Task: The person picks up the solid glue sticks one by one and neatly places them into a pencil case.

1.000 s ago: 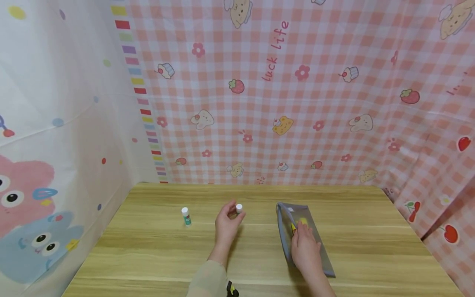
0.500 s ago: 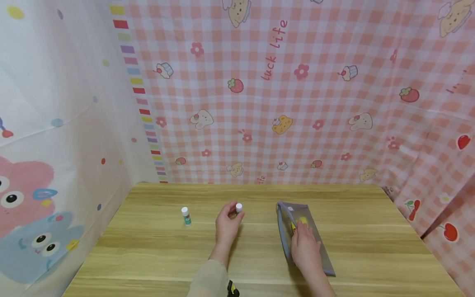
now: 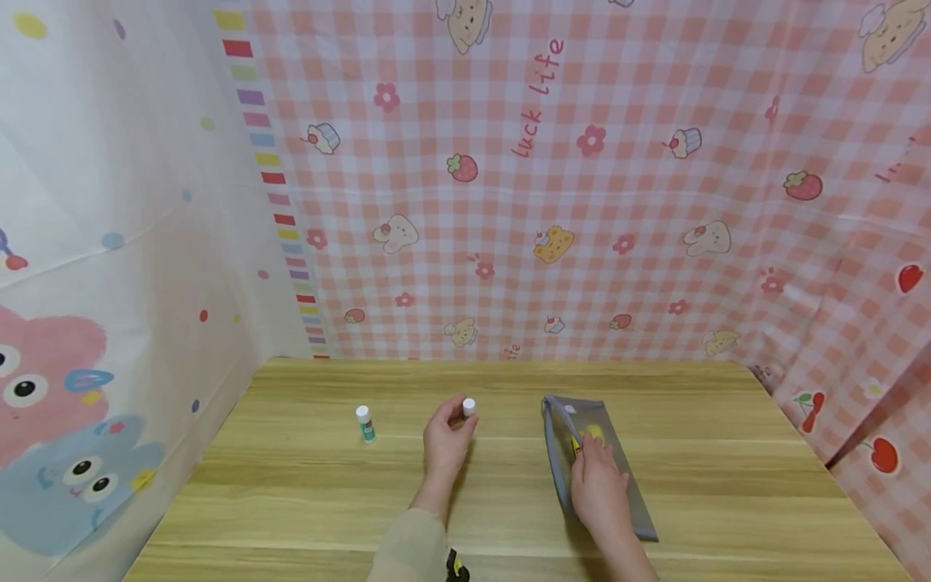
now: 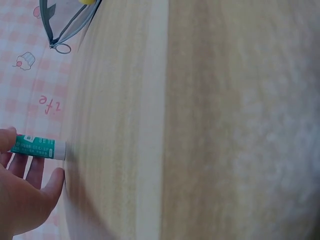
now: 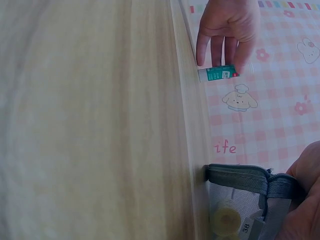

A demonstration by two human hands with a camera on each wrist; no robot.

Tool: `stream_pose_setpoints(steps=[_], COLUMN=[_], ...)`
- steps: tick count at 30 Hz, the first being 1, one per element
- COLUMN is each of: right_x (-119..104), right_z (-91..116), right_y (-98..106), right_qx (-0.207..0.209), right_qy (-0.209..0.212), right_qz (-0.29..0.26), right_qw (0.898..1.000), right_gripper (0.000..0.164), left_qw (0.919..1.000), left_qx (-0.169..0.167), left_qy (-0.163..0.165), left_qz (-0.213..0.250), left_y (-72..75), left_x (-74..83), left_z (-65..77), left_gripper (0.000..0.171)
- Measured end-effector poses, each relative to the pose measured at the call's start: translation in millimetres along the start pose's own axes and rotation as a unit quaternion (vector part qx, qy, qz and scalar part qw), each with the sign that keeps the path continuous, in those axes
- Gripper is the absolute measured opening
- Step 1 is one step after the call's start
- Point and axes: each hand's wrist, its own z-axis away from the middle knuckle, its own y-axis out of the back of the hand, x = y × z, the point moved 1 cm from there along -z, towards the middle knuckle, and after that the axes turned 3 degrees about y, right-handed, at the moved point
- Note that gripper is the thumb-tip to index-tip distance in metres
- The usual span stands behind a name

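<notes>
Glue stick (image 4: 36, 146), green label, white at both ends: upright near the middle of the table (image 3: 305, 501), in the left hand (image 3: 445, 440). Thumb and fingers of that hand are clamped on its upper part; the lower fingers are spread apart from one another. Both wrist views show the lower white end at the tabletop; firm contact cannot be told.

Second glue stick (image 3: 366, 424), similar green and white, stands alone to the left of the left hand, well apart from it.

Grey pouch (image 3: 629, 477), mesh-sided with a dark zip edge, sits on the table to the right of the held stick. Mouth gapes toward the left; a ring (image 4: 63, 48) hangs at its far corner. Right hand (image 3: 600, 485) lies over the near part, thumb and fingers clamped on the wall by the zip edge. Yellow item (image 3: 576, 445) shows at the mouth, beside the fingertips. Right wrist view: round yellow object (image 5: 227, 220) seen through the mesh, label (image 5: 246, 228) reading 38 next to it. Whether these are one object cannot be told.

Pink checked cloth (image 3: 436, 275) hangs behind the table. Pale sleeve (image 3: 410, 546) on left forearm.
</notes>
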Motion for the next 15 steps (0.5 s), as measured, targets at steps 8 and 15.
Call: stream_pose_setpoints(steps=[8, 15], right_x=[-0.4, -0.4], right_z=[0.5, 0.5], right_y=[0.4, 0.6], right_qx=[0.005, 0.005], right_qy=[0.003, 0.001], right_qz=[0.0, -0.001], right_qw=[1.0, 1.0], right_gripper=[0.041, 0.041], left_qw=[0.9999, 0.9998], left_qx=[0.004, 0.003], left_qy=[0.002, 0.006], left_qz=[-0.016, -0.019], left_y=[0.2, -0.2], left_x=[0.5, 0.7], left_z=[0.2, -0.5], left_gripper=[0.027, 0.025])
